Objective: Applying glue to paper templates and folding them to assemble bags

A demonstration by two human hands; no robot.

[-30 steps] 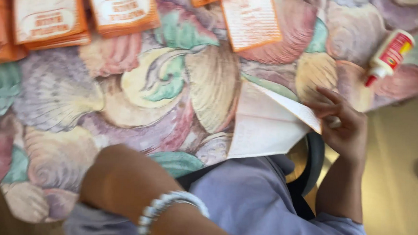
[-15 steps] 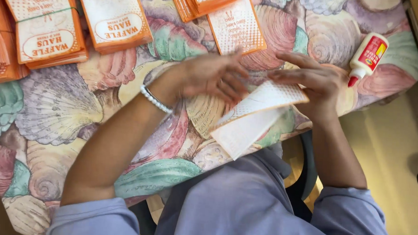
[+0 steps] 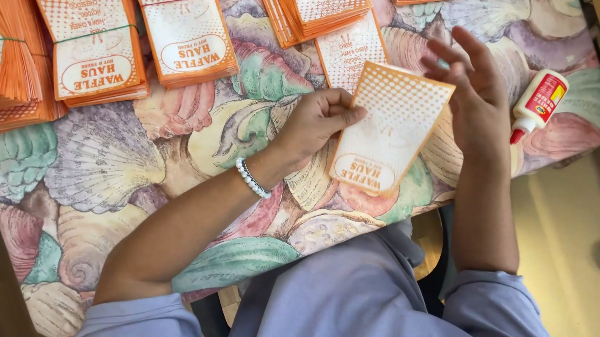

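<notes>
- Head view: left hand [image 3: 315, 122] holds an orange-and-white paper bag [image 3: 389, 128] by its left edge, thumb on front, fingers [image 3: 330, 99] curled round the edge – closed on it.
- Bag is flat, tilted, printed face up, dotted end pointing away from the person, oval label end toward them; held just above the desk [image 3: 111, 160], near its front edge.
- Right hand [image 3: 475, 102] just beside bag's right edge, palm facing the bag, fingers spread wide & straight; holds nothing. Can't tell if palm touches the edge.
- White bead bracelet [image 3: 252, 178] on left wrist.
- Desk has a cloth w/ big seashell print in pastel colours.
- Glue bottle [image 3: 537, 105], white w/ red label & red tip, lies on the desk right of the right hand, near but apart.
- Another single flat bag [image 3: 349, 49] lies on the desk behind the held one, partly covered by it.
- Banded stacks of same bags along far side: one at far left [image 3: 89, 45], one next to it [image 3: 188, 32], one top centre [image 3: 317, 11].
- Fanned orange pile [image 3: 7, 75] at left edge.
- Person wears a pale blue long-sleeve top [image 3: 368, 299].
</notes>
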